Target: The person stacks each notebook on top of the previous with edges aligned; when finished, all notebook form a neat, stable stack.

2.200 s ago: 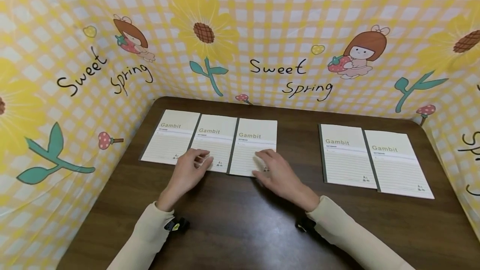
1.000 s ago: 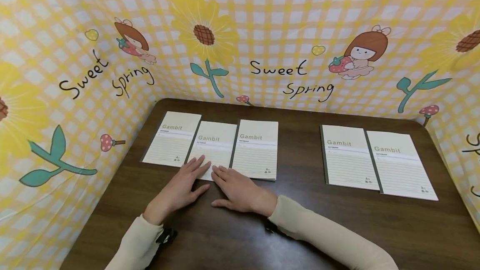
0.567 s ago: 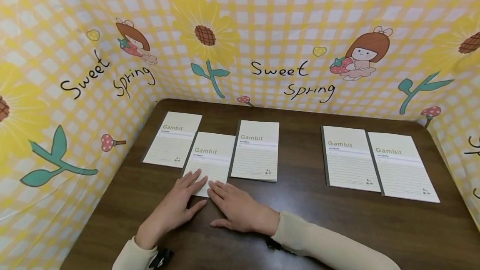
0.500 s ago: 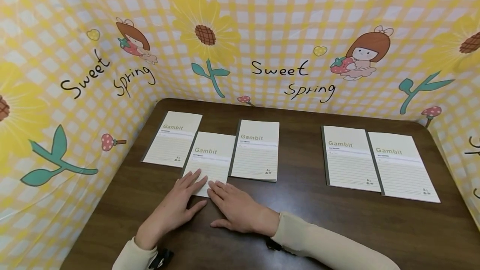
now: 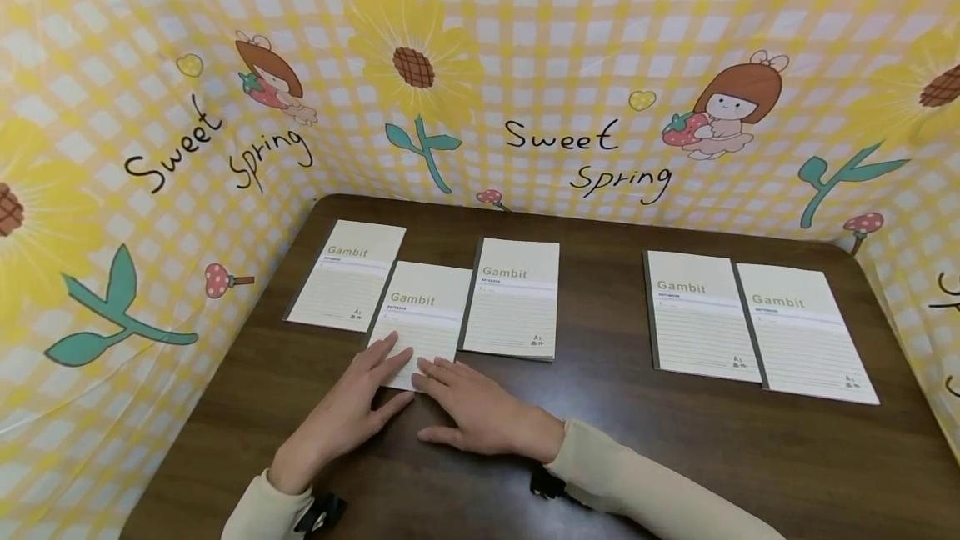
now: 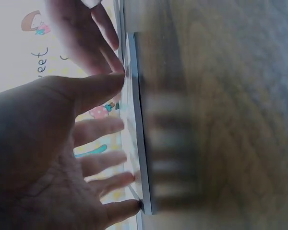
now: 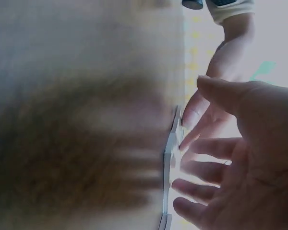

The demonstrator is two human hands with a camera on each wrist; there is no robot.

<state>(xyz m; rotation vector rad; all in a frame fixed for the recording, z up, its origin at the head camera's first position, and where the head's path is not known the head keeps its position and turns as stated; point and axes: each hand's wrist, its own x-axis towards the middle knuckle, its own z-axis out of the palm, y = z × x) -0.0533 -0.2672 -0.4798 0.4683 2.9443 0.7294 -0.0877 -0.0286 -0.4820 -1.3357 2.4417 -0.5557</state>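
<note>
My left hand (image 5: pixel 341 415) and right hand (image 5: pixel 476 407) lie flat — grip open, fingertips pressing the middle notebook (image 5: pixel 422 319), drawn out of its row on the desk (image 5: pixel 600 440) — not yet lifted.

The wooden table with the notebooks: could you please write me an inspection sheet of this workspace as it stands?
Surface: dark brown wooden table, matte.
Job's things: cream lined "Gambit" notebook, second from the left, lying nearer the person than its two neighbours.
Clutter: four more cream "Gambit" notebooks, two flanking it and a pair at right.
Hands: left hand and right hand flat, fingertips on the notebook's near edge.
Cables: nothing seen.
Surroundings: yellow checked "Sweet Spring" cloth backdrop on three sides.
</note>
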